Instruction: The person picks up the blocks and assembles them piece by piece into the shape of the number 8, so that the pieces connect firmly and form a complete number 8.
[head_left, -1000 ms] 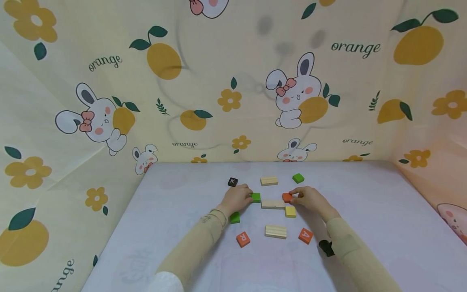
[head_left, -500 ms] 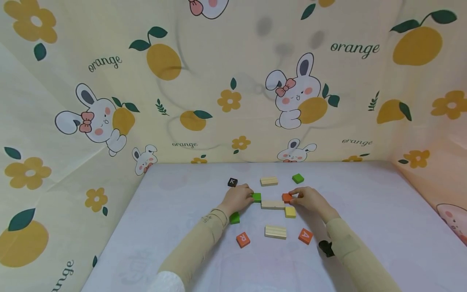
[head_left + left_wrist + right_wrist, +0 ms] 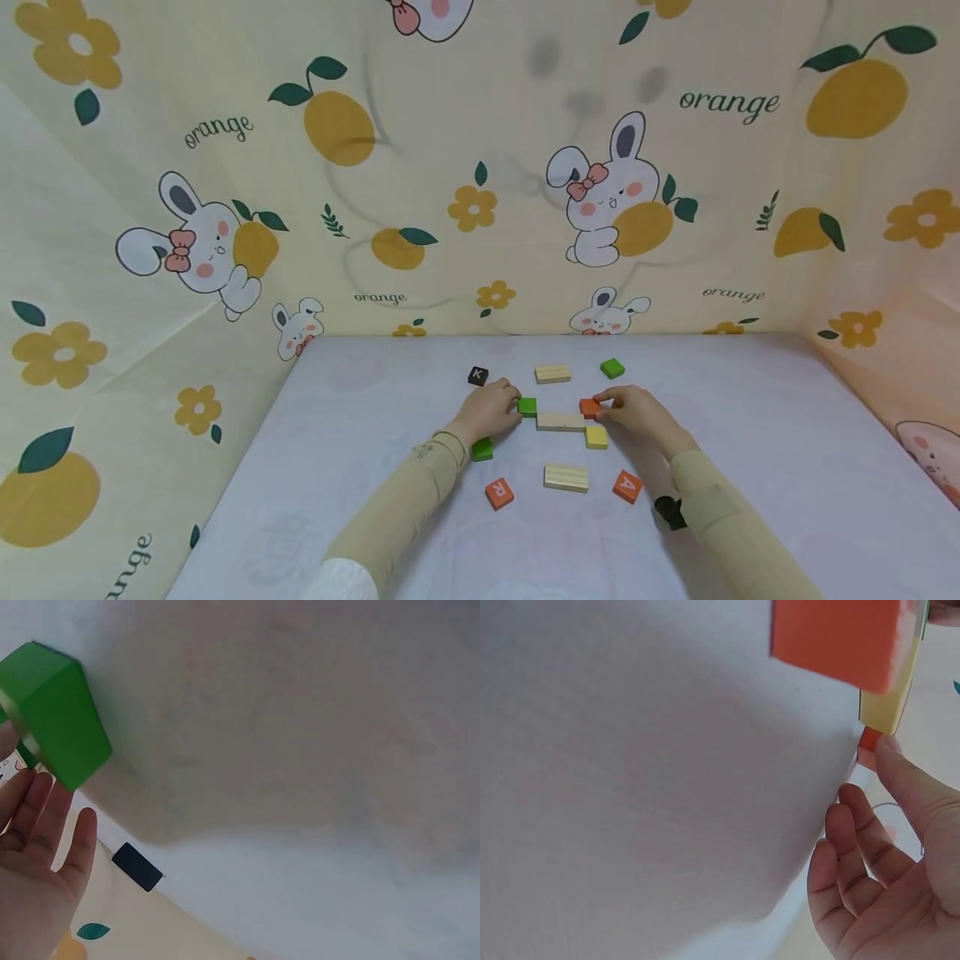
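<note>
In the head view my left hand [image 3: 487, 411] pinches a green block [image 3: 528, 407] at its left side, near the left end of a plain wooden plank [image 3: 560, 422]. At the plank's other end, my right hand [image 3: 639, 412] pinches an orange block [image 3: 589, 408] between thumb and finger. A yellow block [image 3: 596, 437] lies just in front of that end. Another green block [image 3: 482, 450] sits beside my left wrist and looms large in the left wrist view. In the right wrist view my thumb [image 3: 900, 769] meets the orange block [image 3: 868, 748]; the contact is partly hidden.
A black K block [image 3: 477, 376], a wooden plank [image 3: 552, 374] and a green block [image 3: 612, 367] lie behind. In front are an orange R block [image 3: 499, 493], a grooved wooden plank [image 3: 566, 477] and an orange A block [image 3: 627, 486]. A patterned cloth [image 3: 420, 192] encloses the table.
</note>
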Demonstrator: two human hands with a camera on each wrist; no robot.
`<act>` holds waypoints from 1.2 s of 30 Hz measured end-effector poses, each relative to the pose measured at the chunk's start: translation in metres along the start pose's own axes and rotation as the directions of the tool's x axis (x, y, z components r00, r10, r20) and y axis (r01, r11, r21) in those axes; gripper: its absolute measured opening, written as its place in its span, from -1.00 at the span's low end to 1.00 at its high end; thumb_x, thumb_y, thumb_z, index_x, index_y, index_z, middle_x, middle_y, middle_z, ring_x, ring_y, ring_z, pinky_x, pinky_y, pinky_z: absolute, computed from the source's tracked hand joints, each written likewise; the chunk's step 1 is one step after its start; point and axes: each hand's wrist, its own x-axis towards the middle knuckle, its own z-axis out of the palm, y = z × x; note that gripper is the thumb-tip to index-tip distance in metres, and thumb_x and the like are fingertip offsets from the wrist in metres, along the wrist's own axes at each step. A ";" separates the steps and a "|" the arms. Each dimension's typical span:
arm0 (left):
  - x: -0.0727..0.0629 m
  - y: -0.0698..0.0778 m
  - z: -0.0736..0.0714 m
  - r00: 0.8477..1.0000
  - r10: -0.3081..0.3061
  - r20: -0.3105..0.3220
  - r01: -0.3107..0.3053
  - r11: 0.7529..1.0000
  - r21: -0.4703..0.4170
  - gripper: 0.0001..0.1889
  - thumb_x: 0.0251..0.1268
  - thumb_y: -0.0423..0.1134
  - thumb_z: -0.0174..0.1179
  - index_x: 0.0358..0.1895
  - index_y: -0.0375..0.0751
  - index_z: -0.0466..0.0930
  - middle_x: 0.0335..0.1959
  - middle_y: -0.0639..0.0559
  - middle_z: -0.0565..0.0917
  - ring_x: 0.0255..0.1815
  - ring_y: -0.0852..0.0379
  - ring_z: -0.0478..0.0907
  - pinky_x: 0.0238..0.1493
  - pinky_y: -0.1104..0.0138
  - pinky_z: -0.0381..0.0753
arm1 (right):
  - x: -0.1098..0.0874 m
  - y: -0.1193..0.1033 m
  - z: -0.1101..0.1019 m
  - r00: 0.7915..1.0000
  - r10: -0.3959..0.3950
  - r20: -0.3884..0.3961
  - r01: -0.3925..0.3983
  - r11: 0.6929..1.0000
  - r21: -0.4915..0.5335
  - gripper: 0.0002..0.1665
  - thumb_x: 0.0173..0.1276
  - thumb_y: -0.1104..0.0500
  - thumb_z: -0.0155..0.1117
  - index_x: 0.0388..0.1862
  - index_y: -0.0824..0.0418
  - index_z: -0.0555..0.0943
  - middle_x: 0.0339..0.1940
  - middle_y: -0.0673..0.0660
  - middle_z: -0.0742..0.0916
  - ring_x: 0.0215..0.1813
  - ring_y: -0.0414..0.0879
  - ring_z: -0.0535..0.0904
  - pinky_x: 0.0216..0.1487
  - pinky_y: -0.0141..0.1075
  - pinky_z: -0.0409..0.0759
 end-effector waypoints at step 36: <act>-0.082 -0.024 -0.019 0.998 0.056 -0.012 -0.056 0.998 -0.010 -0.56 0.12 0.10 0.23 -0.05 -0.12 0.63 -0.11 0.06 0.66 -0.12 0.15 0.59 -0.11 0.25 0.57 | 0.000 0.004 0.002 1.000 -0.024 -0.020 0.023 1.000 -0.011 -0.50 0.24 0.02 0.28 0.15 0.14 0.54 -0.02 0.25 0.62 -0.13 0.00 0.45 -0.14 -0.18 0.50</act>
